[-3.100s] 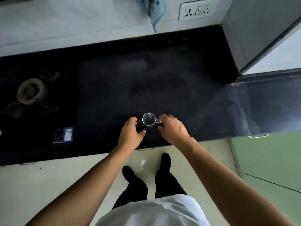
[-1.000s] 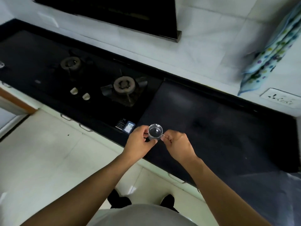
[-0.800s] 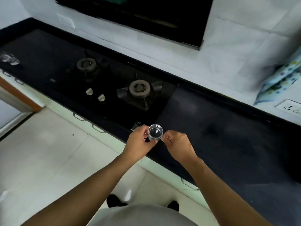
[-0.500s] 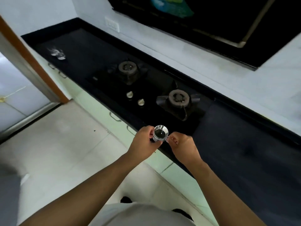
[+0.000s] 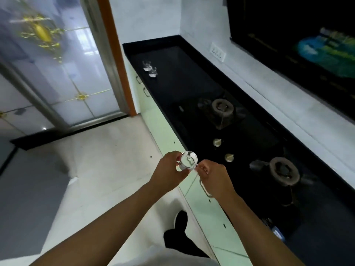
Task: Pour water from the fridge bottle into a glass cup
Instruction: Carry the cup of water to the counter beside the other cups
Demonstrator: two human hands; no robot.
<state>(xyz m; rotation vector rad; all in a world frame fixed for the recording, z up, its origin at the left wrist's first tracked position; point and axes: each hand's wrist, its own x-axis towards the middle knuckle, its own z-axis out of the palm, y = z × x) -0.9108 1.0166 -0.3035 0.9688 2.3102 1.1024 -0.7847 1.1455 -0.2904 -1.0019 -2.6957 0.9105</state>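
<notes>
A small clear glass cup [image 5: 188,162] stood upright in midair, left of the black desk [image 5: 192,81]; the left hand [image 5: 169,172] wrapped its wall; the right hand [image 5: 212,176] pinched its handle.

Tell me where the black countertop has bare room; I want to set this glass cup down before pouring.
The widest bare patch of the black stone countertop lies between the two small clear glasses near its front edge and the far gas burner. The hob stretch is crowded: two burners and two metal knobs.
</notes>
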